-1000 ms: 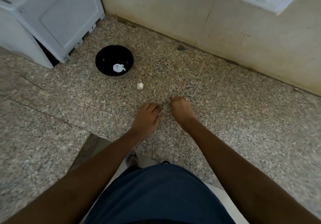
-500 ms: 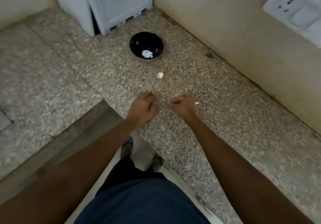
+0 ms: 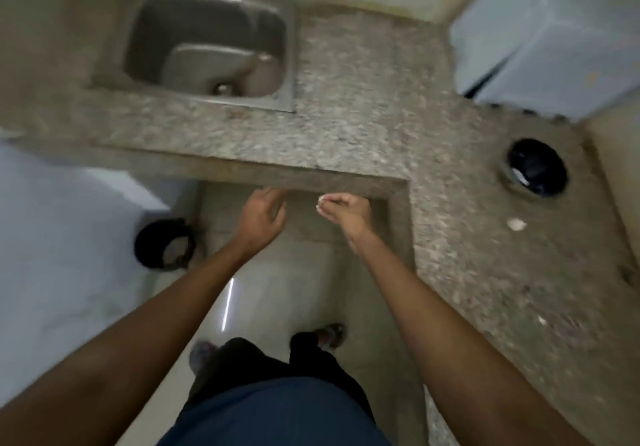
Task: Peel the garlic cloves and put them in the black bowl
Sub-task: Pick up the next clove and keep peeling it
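Note:
The black bowl (image 3: 535, 167) sits on the granite counter (image 3: 363, 127) at the far right, with something white inside it. A white garlic piece (image 3: 516, 224) lies on the counter just in front of the bowl. Both my hands are off the counter, over the floor in its inner corner. My right hand (image 3: 344, 215) has curled fingers and pinches small white garlic bits (image 3: 322, 201) at its fingertips; skin or clove, I cannot tell. My left hand (image 3: 261, 219) hangs beside it, fingers loosely curled, with nothing visible in it. The whole frame is motion-blurred.
A steel sink (image 3: 207, 47) is set into the counter at the upper left. A white appliance (image 3: 554, 30) stands on the counter at the upper right. A black bin (image 3: 162, 243) is on the floor beside a white unit (image 3: 52, 238). My feet stand on the pale floor below.
The view has swung left from the bowl toward the sink. Both hands have lifted off the counter and moved out over the floor, the right one carrying white bits.

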